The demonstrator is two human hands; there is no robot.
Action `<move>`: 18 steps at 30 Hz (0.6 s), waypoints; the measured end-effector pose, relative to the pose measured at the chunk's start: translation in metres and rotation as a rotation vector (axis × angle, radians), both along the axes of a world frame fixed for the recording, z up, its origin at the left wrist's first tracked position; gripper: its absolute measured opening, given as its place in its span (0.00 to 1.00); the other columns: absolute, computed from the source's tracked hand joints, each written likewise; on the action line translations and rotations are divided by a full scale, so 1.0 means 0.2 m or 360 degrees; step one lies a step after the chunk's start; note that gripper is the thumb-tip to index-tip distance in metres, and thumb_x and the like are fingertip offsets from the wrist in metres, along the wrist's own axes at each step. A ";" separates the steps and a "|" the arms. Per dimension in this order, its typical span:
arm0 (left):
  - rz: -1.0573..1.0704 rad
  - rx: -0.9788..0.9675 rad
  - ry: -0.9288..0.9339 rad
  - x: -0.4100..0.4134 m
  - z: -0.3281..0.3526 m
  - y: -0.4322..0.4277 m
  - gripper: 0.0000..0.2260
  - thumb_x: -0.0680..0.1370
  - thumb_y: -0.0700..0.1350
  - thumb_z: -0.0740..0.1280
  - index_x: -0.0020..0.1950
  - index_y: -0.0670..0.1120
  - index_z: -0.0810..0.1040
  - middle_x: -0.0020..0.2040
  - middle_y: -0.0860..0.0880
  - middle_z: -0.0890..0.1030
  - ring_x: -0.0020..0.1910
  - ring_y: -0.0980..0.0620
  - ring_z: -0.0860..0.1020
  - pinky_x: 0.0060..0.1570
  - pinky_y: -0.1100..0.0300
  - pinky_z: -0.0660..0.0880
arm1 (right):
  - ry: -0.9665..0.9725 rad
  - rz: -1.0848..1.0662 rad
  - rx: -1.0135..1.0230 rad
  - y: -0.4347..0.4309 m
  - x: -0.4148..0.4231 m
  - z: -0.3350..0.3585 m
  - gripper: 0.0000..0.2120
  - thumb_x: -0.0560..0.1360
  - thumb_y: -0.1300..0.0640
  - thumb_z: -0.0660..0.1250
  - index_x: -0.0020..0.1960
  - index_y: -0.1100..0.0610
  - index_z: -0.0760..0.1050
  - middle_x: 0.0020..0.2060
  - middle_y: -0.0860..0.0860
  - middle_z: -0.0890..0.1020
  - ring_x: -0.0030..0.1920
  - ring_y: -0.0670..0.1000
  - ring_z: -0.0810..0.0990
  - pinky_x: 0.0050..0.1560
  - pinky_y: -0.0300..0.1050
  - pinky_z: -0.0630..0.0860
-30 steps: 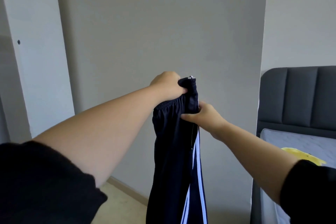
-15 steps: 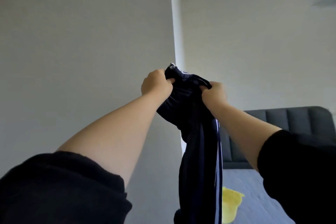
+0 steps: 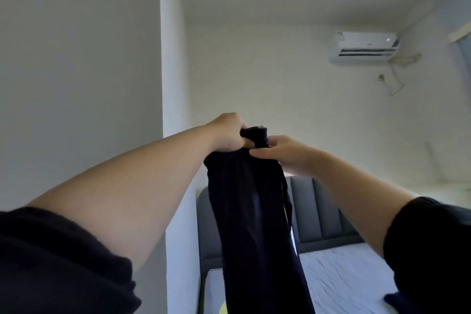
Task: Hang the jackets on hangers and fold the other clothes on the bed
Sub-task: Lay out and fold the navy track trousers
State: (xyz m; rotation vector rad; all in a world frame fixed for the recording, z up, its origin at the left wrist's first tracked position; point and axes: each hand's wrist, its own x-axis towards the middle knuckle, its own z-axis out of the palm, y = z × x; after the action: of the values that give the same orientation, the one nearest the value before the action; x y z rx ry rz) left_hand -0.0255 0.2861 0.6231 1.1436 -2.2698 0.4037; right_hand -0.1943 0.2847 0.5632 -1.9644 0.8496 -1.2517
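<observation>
Dark navy track pants (image 3: 254,216) with a white side stripe hang straight down in front of me, held up by the waistband at chest height. My left hand (image 3: 226,132) grips the top of the waistband with curled fingers. My right hand (image 3: 283,153) pinches the waistband just to the right, fingers touching the left hand's grip. Both arms are stretched forward. The lower legs of the pants run out of the bottom of the view.
The bed's mattress (image 3: 341,278) and grey padded headboard (image 3: 318,209) lie below and to the right. A white wall corner (image 3: 173,84) stands just left of the pants. An air conditioner (image 3: 363,46) is mounted high on the far wall. A dark garment (image 3: 397,301) lies at the bed's lower right.
My view has swung right and upward, away from the white door toward the bed wall. My hands, briefly apart on the waistband, have come close together again.
</observation>
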 end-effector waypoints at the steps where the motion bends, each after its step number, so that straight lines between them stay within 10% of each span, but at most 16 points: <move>1: -0.0042 0.0043 0.0016 -0.01 0.01 -0.01 0.12 0.74 0.48 0.72 0.32 0.50 0.75 0.32 0.52 0.75 0.33 0.54 0.74 0.30 0.63 0.67 | -0.0040 -0.0093 -0.0037 0.00 -0.01 0.01 0.06 0.77 0.62 0.67 0.53 0.62 0.78 0.47 0.56 0.82 0.47 0.52 0.82 0.51 0.43 0.80; 7: -0.0273 0.1023 0.0037 -0.04 0.03 -0.10 0.11 0.72 0.43 0.74 0.53 0.49 0.80 0.50 0.46 0.85 0.49 0.46 0.83 0.51 0.49 0.80 | -0.0155 -0.0152 0.0136 0.01 -0.17 0.01 0.08 0.77 0.61 0.65 0.52 0.64 0.79 0.46 0.57 0.84 0.44 0.53 0.84 0.44 0.43 0.81; 14: -0.0438 0.1793 -0.0033 0.03 -0.14 -0.36 0.17 0.70 0.39 0.71 0.58 0.41 0.77 0.53 0.45 0.84 0.50 0.48 0.83 0.45 0.58 0.80 | -0.0056 -0.0055 0.0588 -0.15 -0.27 -0.09 0.10 0.73 0.57 0.65 0.48 0.62 0.79 0.43 0.56 0.85 0.41 0.51 0.85 0.40 0.41 0.80; 18: -0.0442 0.2027 -0.0166 0.00 -0.28 -0.56 0.12 0.73 0.34 0.66 0.56 0.41 0.79 0.52 0.45 0.84 0.50 0.48 0.83 0.46 0.58 0.80 | 0.0379 0.0321 0.0767 -0.28 -0.36 -0.18 0.14 0.74 0.65 0.60 0.59 0.66 0.75 0.55 0.58 0.82 0.55 0.55 0.81 0.56 0.46 0.76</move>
State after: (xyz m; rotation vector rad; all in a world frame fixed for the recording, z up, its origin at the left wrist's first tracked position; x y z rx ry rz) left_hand -0.0254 0.1741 0.5675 1.2611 -2.6968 -1.2917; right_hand -0.2657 0.2279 0.5281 -1.7653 0.9382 -0.6298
